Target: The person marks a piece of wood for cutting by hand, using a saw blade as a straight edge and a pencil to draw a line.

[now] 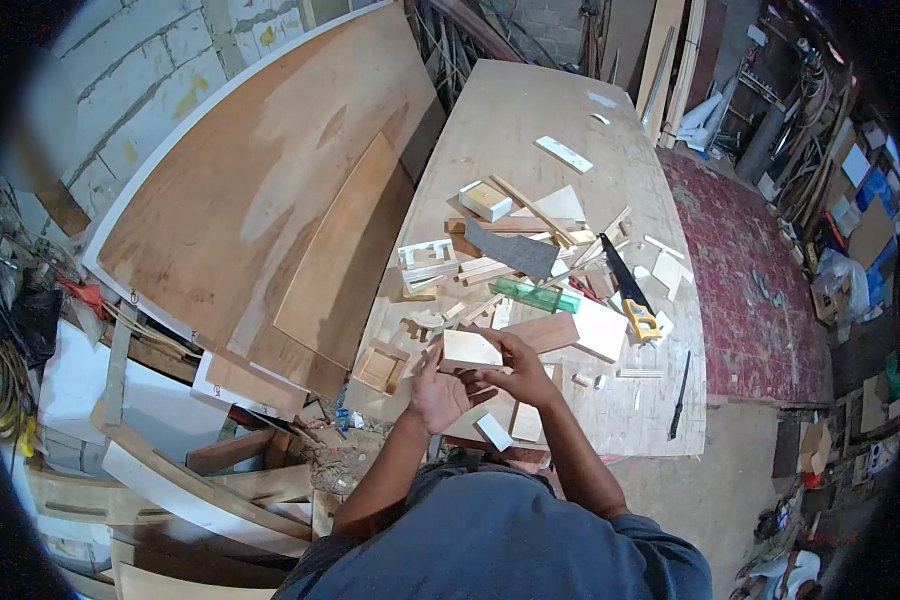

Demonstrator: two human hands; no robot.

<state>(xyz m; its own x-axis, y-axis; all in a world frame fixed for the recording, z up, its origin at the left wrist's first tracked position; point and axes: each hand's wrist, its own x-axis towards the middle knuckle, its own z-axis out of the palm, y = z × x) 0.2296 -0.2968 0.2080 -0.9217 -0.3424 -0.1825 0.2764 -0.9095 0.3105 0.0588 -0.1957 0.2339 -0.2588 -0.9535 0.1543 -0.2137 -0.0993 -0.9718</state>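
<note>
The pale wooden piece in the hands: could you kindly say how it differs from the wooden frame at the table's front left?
The pale piece is raised between the left hand and right hand, while the frame lies on the table. The piece shows a flat face; the frame, a recess. Both look wooden.
</note>
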